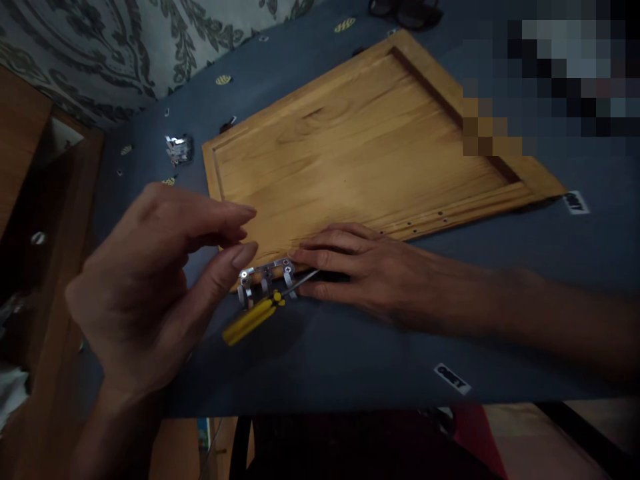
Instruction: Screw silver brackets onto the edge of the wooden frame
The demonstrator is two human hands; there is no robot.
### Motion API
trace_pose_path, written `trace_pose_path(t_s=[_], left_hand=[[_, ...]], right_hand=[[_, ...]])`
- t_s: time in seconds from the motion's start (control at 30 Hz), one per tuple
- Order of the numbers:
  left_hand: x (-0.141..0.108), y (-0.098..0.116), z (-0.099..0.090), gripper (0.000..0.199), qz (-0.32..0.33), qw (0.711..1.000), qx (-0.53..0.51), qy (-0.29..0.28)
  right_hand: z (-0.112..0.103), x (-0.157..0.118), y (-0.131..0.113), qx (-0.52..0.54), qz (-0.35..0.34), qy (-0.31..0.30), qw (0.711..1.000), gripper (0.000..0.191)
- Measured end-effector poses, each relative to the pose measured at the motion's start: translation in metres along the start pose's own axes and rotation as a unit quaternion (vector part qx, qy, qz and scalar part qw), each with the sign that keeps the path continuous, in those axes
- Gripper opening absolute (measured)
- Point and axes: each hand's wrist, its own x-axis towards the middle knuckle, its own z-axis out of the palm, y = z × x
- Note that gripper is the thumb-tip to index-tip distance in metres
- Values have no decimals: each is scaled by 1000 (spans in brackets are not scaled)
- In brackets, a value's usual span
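Observation:
A wooden cabinet door (320,153) with a raised frame lies on the blue-covered table. Along its near edge, at the left corner, sits a metal hinge (267,269) with several cross-head screws. My right hand (350,267) rests on the door's edge beside the hinge. Between its thumb and fingers runs the shaft of a screwdriver (255,319), whose yellow handle sticks out to the left, in front of the hinge. My left hand (165,273) is raised left of the hinge, fingers curled, with a gap between thumb and fingertips and nothing visible in it.
A small pile of shiny metal parts (179,150) lies left of the door. Several small holes (410,225) mark the door's near edge. Dark sunglasses (405,12) lie at the back. Wooden furniture (65,213) stands at the left, and the upper right corner is pixelated.

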Motion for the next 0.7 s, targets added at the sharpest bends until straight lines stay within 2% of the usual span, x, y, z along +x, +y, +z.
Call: trace_pose_path(t_s=[0.1, 0.17, 0.27, 0.37, 0.43, 0.53, 0.7], left_hand=[[2, -4, -2, 13, -6, 999, -29, -19], [0, -5, -5, 8, 1, 998, -34, -56], [-12, -3, -10, 15, 11, 989, -1, -145], [-35, 5, -9, 25, 35, 978, 75, -191], [-54, 12, -4, 28, 48, 974, 122, -187], [-81, 19, 5, 31, 30, 972, 159, -171], [-102, 21, 12, 19, -49, 979, 110, -162]], right_hand=[[0, 0, 0, -2, 0, -3, 1000, 34], [0, -1, 0, -5, -5, 5, 1000, 36], [2, -1, 0, -12, -11, 20, 1000, 36], [4, -2, 1, -23, -12, 29, 999, 35], [5, -2, 1, -27, -12, 29, 999, 34], [6, -1, 2, -25, -12, 22, 999, 34], [6, 0, 1, -34, -11, 18, 999, 30]])
